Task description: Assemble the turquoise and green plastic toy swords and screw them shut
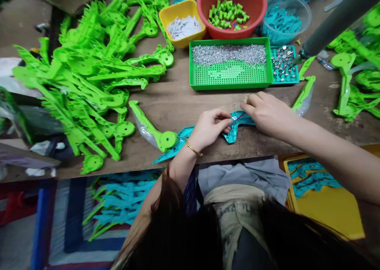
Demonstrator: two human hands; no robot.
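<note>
A long turquoise plastic shell (233,135) lies on the bench in front of me, its ribbed inner side up, partly covered by my hands. My left hand (210,128), with a gold bangle at the wrist, is closed around its middle, thumb and fingers pinched together. A thin dark reddish wire (238,117) stretches over the shell between both hands. My right hand (265,111) pinches at the wire's right end with fingertips together; the exact grip is partly hidden. At the shell's left end rests a lime-green arm-like part (151,131) with a round disc and clear plastic.
Lime-green parts (89,72) are heaped at left. Behind stand a green basket (231,85) of screws, a turquoise tray (286,79) of metal pieces, a red bowl (231,33), a yellow bowl (182,42) and a clear tub (307,17). A grey pole (335,25) slants at right.
</note>
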